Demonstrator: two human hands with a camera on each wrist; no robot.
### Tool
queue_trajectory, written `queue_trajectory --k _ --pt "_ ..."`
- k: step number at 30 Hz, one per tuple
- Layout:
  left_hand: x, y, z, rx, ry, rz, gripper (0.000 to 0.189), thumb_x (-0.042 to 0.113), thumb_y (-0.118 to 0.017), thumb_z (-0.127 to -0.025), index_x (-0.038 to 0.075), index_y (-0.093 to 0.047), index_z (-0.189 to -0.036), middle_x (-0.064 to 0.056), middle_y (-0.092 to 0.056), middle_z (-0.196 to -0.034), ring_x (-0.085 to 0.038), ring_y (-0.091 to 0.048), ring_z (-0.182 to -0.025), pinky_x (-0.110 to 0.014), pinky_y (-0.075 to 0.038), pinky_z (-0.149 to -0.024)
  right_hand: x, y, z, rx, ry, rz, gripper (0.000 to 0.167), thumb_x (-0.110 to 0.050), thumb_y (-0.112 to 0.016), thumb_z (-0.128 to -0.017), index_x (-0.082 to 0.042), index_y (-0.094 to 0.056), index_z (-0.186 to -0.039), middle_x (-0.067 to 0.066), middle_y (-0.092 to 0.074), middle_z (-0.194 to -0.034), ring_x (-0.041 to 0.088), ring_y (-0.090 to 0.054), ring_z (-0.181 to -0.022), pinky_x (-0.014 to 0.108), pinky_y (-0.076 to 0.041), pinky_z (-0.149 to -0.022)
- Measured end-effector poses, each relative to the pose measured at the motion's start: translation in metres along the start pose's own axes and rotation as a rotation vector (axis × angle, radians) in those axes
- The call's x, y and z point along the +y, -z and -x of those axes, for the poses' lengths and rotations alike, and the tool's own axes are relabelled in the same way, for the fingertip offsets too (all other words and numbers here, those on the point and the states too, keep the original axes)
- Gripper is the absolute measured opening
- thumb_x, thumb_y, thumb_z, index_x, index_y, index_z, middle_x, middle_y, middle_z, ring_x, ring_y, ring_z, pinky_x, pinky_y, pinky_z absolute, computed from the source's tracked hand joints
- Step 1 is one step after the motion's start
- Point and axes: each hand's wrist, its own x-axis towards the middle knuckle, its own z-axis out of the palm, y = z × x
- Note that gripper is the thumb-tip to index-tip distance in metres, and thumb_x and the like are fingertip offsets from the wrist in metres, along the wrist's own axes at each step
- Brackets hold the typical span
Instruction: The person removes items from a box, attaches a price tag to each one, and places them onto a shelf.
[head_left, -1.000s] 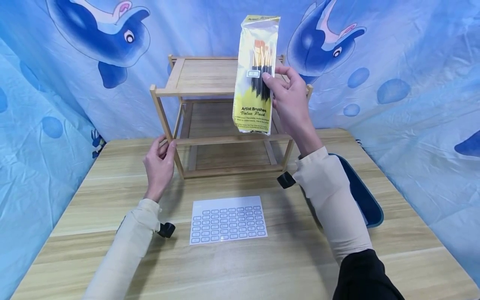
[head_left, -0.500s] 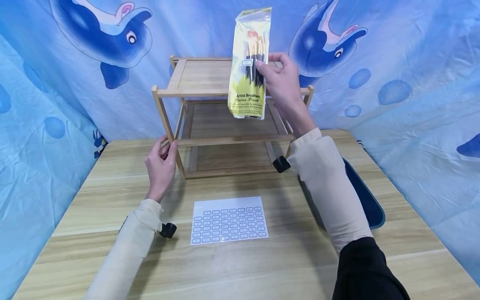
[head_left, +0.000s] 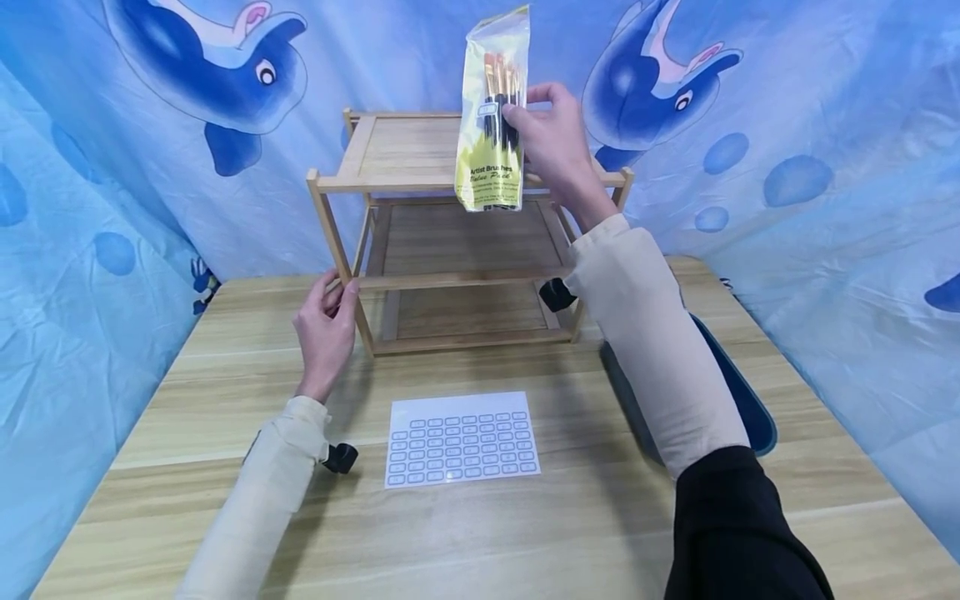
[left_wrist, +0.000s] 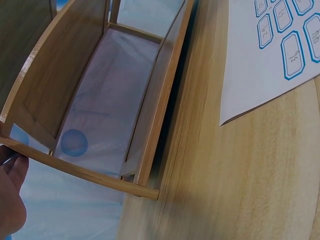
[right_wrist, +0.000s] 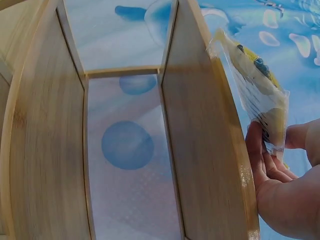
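Enclosed on three sides by creased light-blue cloth walls (head_left: pixel 420 50) printed with blue cartoon dolphins (head_left: pixel 225 62); furnished with a pale wood-grain table (head_left: pixel 465 542), crossed by soft shadows (head_left: pixel 615 479).

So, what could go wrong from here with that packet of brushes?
The brush packet might slip, since the right hand pinches it near one side. The left hand grips a leg of the wooden rack, so a tug could shift it. The right sleeve overlaps the blue bin in the head view and might bump it.

free gap between upper shelf (head_left: pixel 408 152) and middle shelf (head_left: pixel 450 242), front rail (head_left: pixel 450 281) below, posts (head_left: pixel 331 225) flanking
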Motion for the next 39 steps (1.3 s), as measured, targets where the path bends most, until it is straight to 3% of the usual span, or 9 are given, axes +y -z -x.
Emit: queue_trajectory --k 7,14,22,29,35,39 --pt "0.000 -0.001 0.000 0.008 -0.014 0.001 0.041 0.022 -0.064 -0.105 -0.005 -0.061 -0.136 -0.024 -0.069 -0.121 -0.032 -0.070 -0.111 -0.021 -0.055 -0.088 -0.005 -0.006 -0.009 0.006 -0.048 0.110 0.030 -0.010 -0.064 -0.103 -0.005 -0.053 -0.130 0.014 -0.068 -0.118 0.021 -0.069 -0.097 0.028 -0.059 -0.079" --pt "0.001 -0.001 0.001 0.005 0.004 0.001 0.044 0.024 -0.064 -0.105 -0.004 -0.060 -0.138 -0.022 -0.069 -0.122 -0.030 -0.070 -0.112 -0.024 -0.056 -0.090 -0.003 -0.012 -0.019 0.043 -0.036 0.417 0.028 -0.014 -0.064 -0.103 -0.006 -0.057 -0.129 0.008 -0.065 -0.118 0.013 -0.064 -0.087 0.023 -0.055 -0.073" --pt "-0.001 -0.002 0.000 0.015 0.001 0.012 0.043 0.023 -0.065 -0.105 -0.005 -0.061 -0.137 -0.023 -0.069 -0.121 -0.032 -0.070 -0.111 -0.023 -0.055 -0.089 -0.001 -0.014 -0.021 0.038 -0.008 0.753 0.030 -0.021 -0.061 -0.102 -0.007 -0.058 -0.127 0.005 -0.060 -0.122 0.013 -0.055 -0.104 0.024 -0.047 -0.084" --pt "-0.001 -0.002 0.001 0.015 0.003 0.010 0.043 0.024 -0.065 -0.105 -0.005 -0.061 -0.137 -0.022 -0.070 -0.121 -0.031 -0.070 -0.111 -0.022 -0.055 -0.089 -0.004 -0.009 -0.014 0.002 -0.050 0.789 0.031 -0.022 -0.059 -0.101 -0.009 -0.060 -0.129 0.004 -0.059 -0.128 0.015 -0.053 -0.112 0.025 -0.046 -0.089" --pt "-0.001 0.000 0.001 0.020 -0.006 0.008 0.042 0.024 -0.064 -0.105 -0.004 -0.062 -0.137 -0.021 -0.070 -0.121 -0.029 -0.070 -0.111 -0.022 -0.055 -0.089 -0.005 -0.002 -0.002 -0.024 0.012 0.855 0.036 -0.028 -0.057 -0.101 -0.010 -0.062 -0.132 0.003 -0.062 -0.125 0.014 -0.055 -0.100 0.026 -0.045 -0.081" --pt "-0.001 -0.001 0.001 0.011 0.002 0.011 0.042 0.024 -0.064 -0.105 -0.003 -0.062 -0.137 -0.020 -0.070 -0.122 -0.029 -0.070 -0.112 -0.023 -0.055 -0.089 -0.003 0.004 0.007 -0.037 0.055 0.838 0.038 -0.035 -0.058 -0.102 -0.011 -0.062 -0.131 0.004 -0.064 -0.127 0.014 -0.058 -0.104 0.028 -0.048 -0.081"
